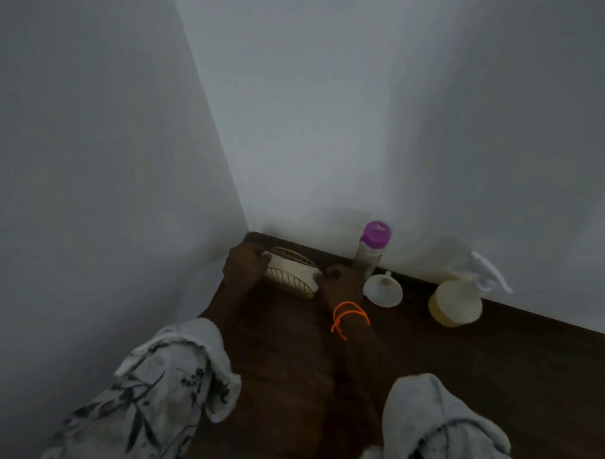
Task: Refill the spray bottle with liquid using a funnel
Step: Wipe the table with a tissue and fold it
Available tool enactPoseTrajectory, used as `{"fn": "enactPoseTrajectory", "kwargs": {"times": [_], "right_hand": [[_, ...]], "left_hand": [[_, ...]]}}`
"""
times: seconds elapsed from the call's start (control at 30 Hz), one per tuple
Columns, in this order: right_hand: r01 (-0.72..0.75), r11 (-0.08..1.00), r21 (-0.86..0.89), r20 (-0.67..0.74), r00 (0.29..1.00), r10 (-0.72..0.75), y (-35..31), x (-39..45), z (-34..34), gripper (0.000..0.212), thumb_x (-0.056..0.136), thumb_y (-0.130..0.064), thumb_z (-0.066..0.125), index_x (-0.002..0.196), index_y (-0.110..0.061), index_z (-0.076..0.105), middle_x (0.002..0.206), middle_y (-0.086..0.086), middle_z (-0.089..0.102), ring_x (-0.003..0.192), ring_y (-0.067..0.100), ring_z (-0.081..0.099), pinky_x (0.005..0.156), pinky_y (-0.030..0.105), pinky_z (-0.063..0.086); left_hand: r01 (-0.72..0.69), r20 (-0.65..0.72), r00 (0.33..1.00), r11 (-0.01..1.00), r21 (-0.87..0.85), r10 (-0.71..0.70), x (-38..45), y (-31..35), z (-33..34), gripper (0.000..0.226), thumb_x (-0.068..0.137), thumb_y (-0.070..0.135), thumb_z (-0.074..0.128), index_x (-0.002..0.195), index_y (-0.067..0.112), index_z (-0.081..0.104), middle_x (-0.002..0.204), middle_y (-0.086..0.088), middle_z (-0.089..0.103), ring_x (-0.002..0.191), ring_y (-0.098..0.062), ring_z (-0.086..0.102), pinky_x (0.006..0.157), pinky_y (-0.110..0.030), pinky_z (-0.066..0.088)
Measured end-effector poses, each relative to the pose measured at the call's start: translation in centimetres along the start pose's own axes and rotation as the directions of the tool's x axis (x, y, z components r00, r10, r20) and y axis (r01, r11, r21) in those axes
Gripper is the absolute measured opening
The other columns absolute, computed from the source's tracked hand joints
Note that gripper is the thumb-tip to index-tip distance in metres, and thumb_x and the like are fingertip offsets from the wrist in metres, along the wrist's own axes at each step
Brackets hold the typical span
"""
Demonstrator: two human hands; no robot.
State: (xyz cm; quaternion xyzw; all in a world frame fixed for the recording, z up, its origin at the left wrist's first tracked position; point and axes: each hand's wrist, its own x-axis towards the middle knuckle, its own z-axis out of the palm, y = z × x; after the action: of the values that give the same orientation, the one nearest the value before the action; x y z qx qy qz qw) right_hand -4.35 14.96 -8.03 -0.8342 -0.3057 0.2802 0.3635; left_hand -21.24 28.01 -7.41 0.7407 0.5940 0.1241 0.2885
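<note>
A spray bottle [458,300] with pale yellow liquid and a white trigger head stands at the right, near the wall. A white funnel [383,290] lies mouth-down on the dark table [460,372], left of it. Behind the funnel stands a clear bottle [370,252] with a purple cap. My left hand [246,267] and my right hand [340,282] hold the two ends of a wicker holder [292,275] with white tissue in it, in the table's far left corner. An orange band circles my right wrist.
White walls [332,127] meet in a corner right behind the table, close to all the objects. My patterned sleeves [172,379] fill the lower part of the view. The light is dim.
</note>
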Motion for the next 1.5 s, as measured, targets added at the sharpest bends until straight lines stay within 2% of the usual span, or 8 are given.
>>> {"fn": "enactPoseTrajectory", "kwargs": {"times": [0.13, 0.6, 0.73, 0.9, 1.03, 1.23, 1.4, 1.5], "right_hand": [[0.043, 0.998, -0.040, 0.005, 0.999, -0.043, 0.2, 0.9, 1.3, 0.024, 0.082, -0.021, 0.077, 0.096, -0.003, 0.072, 0.099, 0.015, 0.072, 0.098, 0.029, 0.066, 0.089, 0.036, 0.050], [0.052, 0.999, -0.011, -0.094, 0.994, -0.053, 0.6, 0.5, 2.0, 0.025, 0.081, -0.024, 0.075, 0.103, -0.012, 0.072, 0.096, 0.007, 0.069, 0.094, 0.022, 0.064, 0.085, 0.029, 0.049], [0.203, 0.978, -0.051, -0.117, 0.971, -0.207, 0.7, -0.4, 2.0, 0.034, 0.078, -0.023, 0.078, 0.110, -0.012, 0.072, 0.107, 0.008, 0.068, 0.105, 0.023, 0.061, 0.095, 0.031, 0.046], [0.372, 0.926, -0.061, -0.068, 0.924, -0.376, -0.8, -0.9, 1.7, 0.046, 0.078, -0.030, 0.075, 0.121, -0.017, 0.070, 0.119, 0.007, 0.067, 0.117, 0.025, 0.055, 0.102, 0.036, 0.042], [0.488, 0.872, 0.043, 0.006, 0.873, -0.488, -3.2, -0.9, 0.8, 0.046, 0.082, -0.029, 0.075, 0.126, -0.017, 0.067, 0.125, 0.003, 0.067, 0.119, 0.019, 0.058, 0.101, 0.033, 0.044], [0.348, 0.912, 0.219, 0.063, 0.927, -0.369, -5.5, -2.0, -2.2, 0.014, 0.089, -0.018, 0.073, 0.099, -0.009, 0.072, 0.094, -0.001, 0.071, 0.087, 0.012, 0.065, 0.076, 0.021, 0.050], [0.207, 0.867, 0.454, 0.128, 0.947, -0.293, -4.8, -3.8, -6.2, 0.008, 0.091, -0.020, 0.071, 0.090, -0.017, 0.063, 0.092, 0.015, 0.070, 0.086, 0.024, 0.066, 0.080, 0.048, 0.055], [0.126, 0.825, 0.552, 0.212, 0.935, -0.285, -3.8, -6.1, -9.4, 0.013, 0.091, -0.013, 0.070, 0.100, -0.012, 0.061, 0.101, 0.013, 0.071, 0.093, 0.024, 0.068, 0.077, 0.041, 0.056]], "left_hand": [[-0.026, 0.029, 0.999, 0.997, 0.067, 0.025, 1.5, -0.4, 0.6, 0.031, 0.093, 0.036, 0.065, 0.120, 0.024, 0.075, 0.120, -0.006, 0.073, 0.106, -0.026, 0.069, 0.087, -0.036, 0.055], [-0.223, -0.109, 0.969, 0.975, -0.014, 0.220, 0.9, -0.7, 0.1, 0.016, 0.090, 0.027, 0.068, 0.099, 0.022, 0.081, 0.104, -0.002, 0.076, 0.096, -0.024, 0.069, 0.085, -0.037, 0.056], [-0.345, -0.126, 0.931, 0.939, 0.004, 0.342, 0.5, -0.6, -0.5, 0.015, 0.095, 0.022, 0.064, 0.098, 0.014, 0.075, 0.100, -0.006, 0.073, 0.094, -0.025, 0.066, 0.084, -0.036, 0.051], [-0.404, -0.043, 0.914, 0.894, -0.193, 0.403, -0.2, 1.0, -2.7, 0.013, 0.102, 0.025, 0.058, 0.099, 0.015, 0.066, 0.089, -0.002, 0.071, 0.082, -0.019, 0.068, 0.067, -0.025, 0.053], [-0.410, 0.018, 0.901, 0.863, -0.294, 0.434, -0.5, 3.1, -4.0, 0.011, 0.100, 0.026, 0.060, 0.097, 0.018, 0.067, 0.088, 0.004, 0.071, 0.084, -0.013, 0.069, 0.077, -0.038, 0.059], [-0.312, 0.113, 0.903, 0.813, -0.492, 0.414, -2.2, 7.4, -6.2, 0.013, 0.099, 0.025, 0.061, 0.099, 0.013, 0.067, 0.091, -0.011, 0.070, 0.087, -0.030, 0.071, 0.073, -0.056, 0.062], [-0.375, 0.096, 0.873, 0.783, -0.496, 0.479, -4.0, 10.7, -7.1, 0.012, 0.098, 0.024, 0.061, 0.100, 0.015, 0.069, 0.096, -0.005, 0.071, 0.092, -0.026, 0.069, 0.084, -0.051, 0.060], [-0.410, 0.121, 0.842, 0.769, -0.491, 0.526, -5.9, 12.8, -6.8, 0.016, 0.099, 0.027, 0.059, 0.103, 0.013, 0.068, 0.099, -0.007, 0.071, 0.094, -0.026, 0.068, 0.080, -0.048, 0.061]]}}
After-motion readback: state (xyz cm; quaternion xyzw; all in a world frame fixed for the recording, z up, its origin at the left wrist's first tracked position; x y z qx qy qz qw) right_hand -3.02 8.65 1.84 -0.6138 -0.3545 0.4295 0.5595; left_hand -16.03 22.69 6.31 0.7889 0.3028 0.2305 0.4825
